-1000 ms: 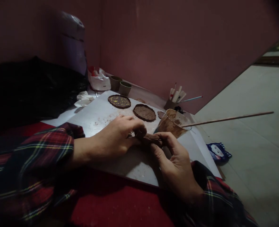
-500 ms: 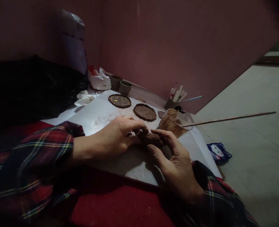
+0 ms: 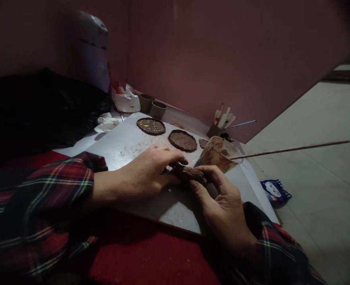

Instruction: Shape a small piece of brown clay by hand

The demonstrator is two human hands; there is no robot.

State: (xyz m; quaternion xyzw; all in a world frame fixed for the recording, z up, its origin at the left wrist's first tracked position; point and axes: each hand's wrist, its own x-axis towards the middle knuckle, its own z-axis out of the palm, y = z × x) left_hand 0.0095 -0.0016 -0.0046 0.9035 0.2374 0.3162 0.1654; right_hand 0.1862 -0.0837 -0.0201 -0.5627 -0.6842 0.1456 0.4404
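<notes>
Between my two hands is a lump of brown clay [image 3: 189, 173], uneven and cracked on its surface. My left hand [image 3: 151, 168] grips its left end, the index finger arched over and the thumb below. At the right end, my right hand [image 3: 221, 198] pinches the lump between thumb and fingers. The clay is held above a white board [image 3: 177, 211]. Just beyond it lie a brown clay disc [image 3: 182, 141] with a raised rim and another disc dotted with yellow [image 3: 151, 126]. A clear cup smeared with brown [image 3: 216, 154] stands behind my right hand, a long stick [image 3: 293, 149] leaning out of it.
Two cardboard tubes [image 3: 158, 110] and a white plastic bag [image 3: 126, 99] stand at the back by the wall. A holder with white sticks [image 3: 218, 130] is behind the cup. Crumpled tissue [image 3: 106, 122] and a black bag [image 3: 44, 107] lie left. A blue packet [image 3: 275, 192] rests on the floor.
My right fingers have closed down onto the clay lump; the index finger was raised off it before. The left hand stays nearly in place, and the view has shifted slightly.
</notes>
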